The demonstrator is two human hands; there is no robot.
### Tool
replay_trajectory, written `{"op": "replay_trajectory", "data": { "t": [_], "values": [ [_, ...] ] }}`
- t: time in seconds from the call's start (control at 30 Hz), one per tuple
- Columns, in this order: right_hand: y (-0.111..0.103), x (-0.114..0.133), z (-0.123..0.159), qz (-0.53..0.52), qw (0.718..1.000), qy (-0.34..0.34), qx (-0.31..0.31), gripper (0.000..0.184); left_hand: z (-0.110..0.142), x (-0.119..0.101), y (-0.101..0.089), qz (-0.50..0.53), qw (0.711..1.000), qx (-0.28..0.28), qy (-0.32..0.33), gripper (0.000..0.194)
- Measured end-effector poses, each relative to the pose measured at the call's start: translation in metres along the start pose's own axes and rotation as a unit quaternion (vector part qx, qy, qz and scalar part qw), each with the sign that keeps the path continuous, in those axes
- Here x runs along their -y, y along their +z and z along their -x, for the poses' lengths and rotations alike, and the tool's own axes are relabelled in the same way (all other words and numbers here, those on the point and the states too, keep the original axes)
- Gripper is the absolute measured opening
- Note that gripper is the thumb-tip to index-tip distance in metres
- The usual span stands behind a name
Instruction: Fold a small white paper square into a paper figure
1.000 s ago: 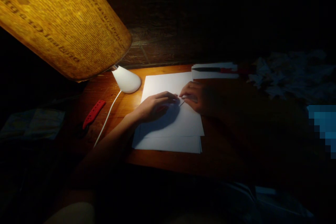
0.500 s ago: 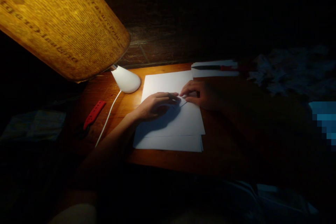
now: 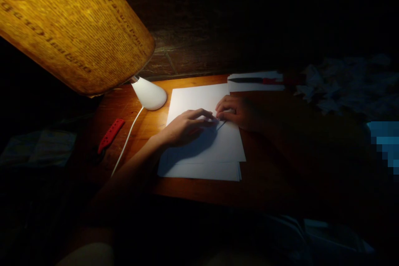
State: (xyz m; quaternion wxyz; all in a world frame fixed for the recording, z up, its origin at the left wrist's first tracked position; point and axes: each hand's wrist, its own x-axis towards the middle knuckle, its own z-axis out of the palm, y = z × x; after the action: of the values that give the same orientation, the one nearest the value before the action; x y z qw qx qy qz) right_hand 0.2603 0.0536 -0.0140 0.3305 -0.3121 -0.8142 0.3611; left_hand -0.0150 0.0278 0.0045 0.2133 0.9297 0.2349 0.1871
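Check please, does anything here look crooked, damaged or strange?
The top sheet lies askew on the sheets beneath, which stick out below it. What looks like a red-handled knife rests on the smaller paper stack, an odd place for a blade. The crumpled heap at far right looks messy, but is too dim to identify.

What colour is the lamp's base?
The lamp's base is white, seen best in the head view.

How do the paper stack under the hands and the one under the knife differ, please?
The front stack looks larger, the back stack smaller. The left hand and right hand are over the front stack, while a knife lies across the back stack. Both are white paper and lie flat on the wooden desk.
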Motion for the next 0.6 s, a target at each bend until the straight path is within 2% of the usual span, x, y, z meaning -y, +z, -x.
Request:
{"op": "replay_trajectory", "data": {
  "t": [0.17, 0.3, 0.6],
  "values": [
    [0.008, -0.004, 0.001, 0.036, 0.999, -0.002, -0.025, 0.015, 0.0, -0.002, 0.003, -0.033, 0.999, 0.008, 0.002, 0.047],
    [0.018, -0.006, -0.001, 0.121, 0.991, 0.0, -0.052, 0.014, -0.002, -0.004, 0.006, -0.059, 0.998, 0.006, 0.007, 0.051],
    [0.024, 0.01, -0.002, 0.225, 0.972, 0.046, -0.049, 0.017, -0.003, -0.014, 0.002, -0.128, 0.99, 0.054, -0.013, 0.051]
  ]
}}
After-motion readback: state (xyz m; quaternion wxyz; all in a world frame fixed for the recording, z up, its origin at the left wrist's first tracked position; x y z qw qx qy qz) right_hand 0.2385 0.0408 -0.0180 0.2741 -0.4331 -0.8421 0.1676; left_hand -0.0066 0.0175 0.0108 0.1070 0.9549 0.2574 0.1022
